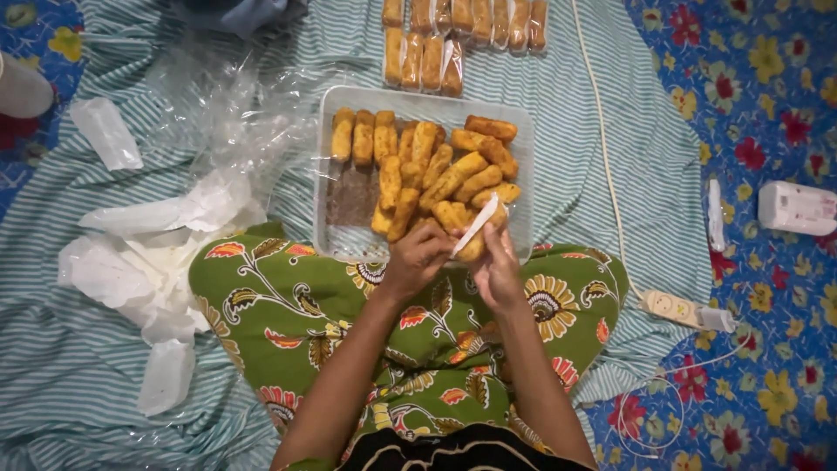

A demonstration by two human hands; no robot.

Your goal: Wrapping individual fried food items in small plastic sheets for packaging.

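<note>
Left hand [418, 260] & right hand [497, 266] both closed on one fried roll [475, 244] w/ a clear plastic sleeve [476, 225], held just over the near edge of the tray [324, 174]. Roll looks light, crumb-coated, prob. greasy & easy to crush: hold by the ends, gently. Sleeve thin, slippery. Tray holds a heap of bare rolls [418, 166] plus crumbs at left. Wrapped rolls [462, 35] lie in rows on the striped cloth [87, 349] beyond. Empty sleeves [139, 262] piled at left.
</note>
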